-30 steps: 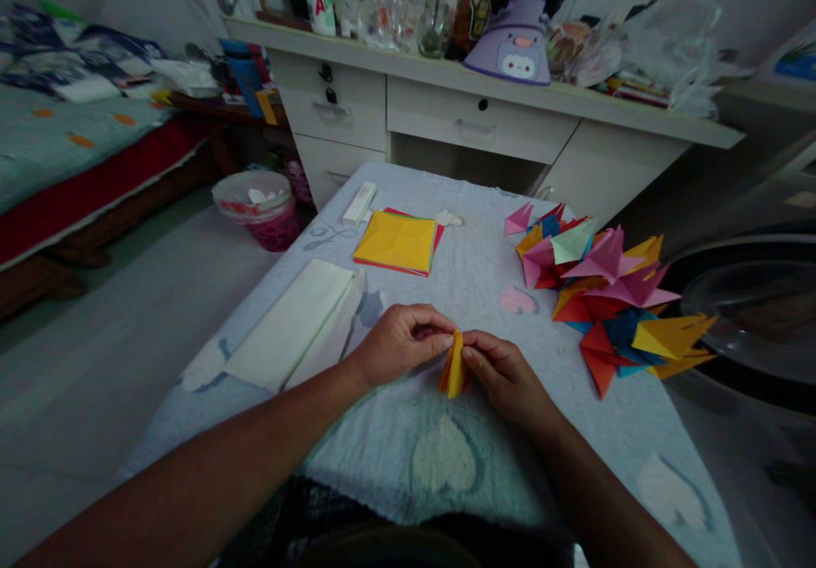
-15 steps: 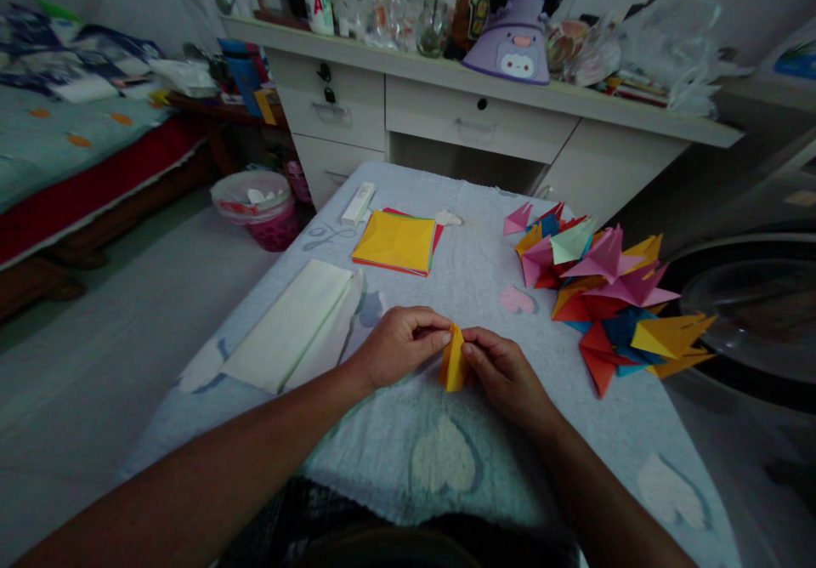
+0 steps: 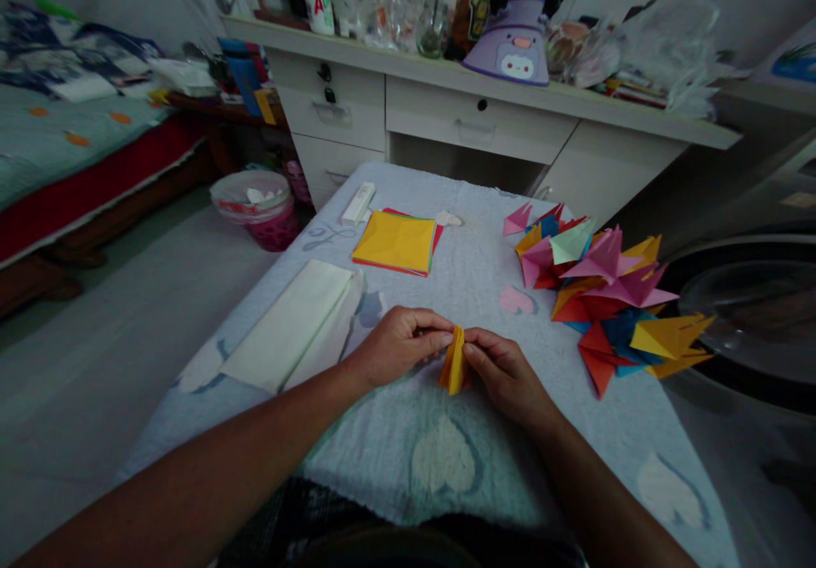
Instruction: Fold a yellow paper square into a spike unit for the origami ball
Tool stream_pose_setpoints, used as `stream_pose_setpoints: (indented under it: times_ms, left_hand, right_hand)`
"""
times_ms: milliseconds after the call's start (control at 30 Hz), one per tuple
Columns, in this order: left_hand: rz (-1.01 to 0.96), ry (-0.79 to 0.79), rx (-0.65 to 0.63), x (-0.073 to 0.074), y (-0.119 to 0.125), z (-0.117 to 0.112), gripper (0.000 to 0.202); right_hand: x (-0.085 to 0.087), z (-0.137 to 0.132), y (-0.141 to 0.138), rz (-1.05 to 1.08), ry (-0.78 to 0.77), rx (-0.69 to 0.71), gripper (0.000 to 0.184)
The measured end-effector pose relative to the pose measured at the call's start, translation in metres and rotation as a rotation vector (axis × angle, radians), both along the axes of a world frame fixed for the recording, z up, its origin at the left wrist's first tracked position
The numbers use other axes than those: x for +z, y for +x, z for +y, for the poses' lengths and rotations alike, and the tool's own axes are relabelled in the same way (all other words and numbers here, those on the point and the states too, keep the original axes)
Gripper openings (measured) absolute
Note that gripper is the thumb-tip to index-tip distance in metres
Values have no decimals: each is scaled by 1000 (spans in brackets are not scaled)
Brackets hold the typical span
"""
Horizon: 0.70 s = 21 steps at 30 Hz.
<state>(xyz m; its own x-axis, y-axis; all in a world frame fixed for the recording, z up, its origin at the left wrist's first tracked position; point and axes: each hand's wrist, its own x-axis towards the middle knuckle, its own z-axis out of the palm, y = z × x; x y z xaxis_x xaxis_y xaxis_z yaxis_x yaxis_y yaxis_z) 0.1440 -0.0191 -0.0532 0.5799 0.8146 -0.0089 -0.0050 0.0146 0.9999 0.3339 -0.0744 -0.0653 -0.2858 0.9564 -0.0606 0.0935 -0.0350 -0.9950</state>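
A small folded orange-yellow paper piece [image 3: 454,364] stands on edge on the pale blue cloth-covered table [image 3: 465,457]. My left hand [image 3: 399,345] pinches its left side with curled fingers. My right hand [image 3: 507,374] pinches its right side, fingers closed too. Beyond the hands lies a flat stack of coloured square sheets [image 3: 398,241], yellow on top. To the right sits a pile of folded paper shapes [image 3: 605,292] in pink, red, yellow, blue and green.
A folded white cloth [image 3: 290,321] lies left of my hands, with scissors [image 3: 328,234] and a white stick-like object [image 3: 359,202] farther back. A cluttered white desk [image 3: 484,92] stands behind the table. A pink bin [image 3: 258,204] and a bed [image 3: 70,143] are on the left.
The paper piece was pressed narrower between my fingers after opening slightly. Both hands stayed in place.
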Motion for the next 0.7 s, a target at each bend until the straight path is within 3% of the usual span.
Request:
stream_pose_setpoints:
  times_ms: [233,700]
  left_hand:
    - [88,156,68,-1,0,1,16]
    - [125,134,91,0,1,0,15]
  right_hand:
    - [-1,0,-1,-52,28,-10,28]
    - [-2,0,0,-124,54,-8,26]
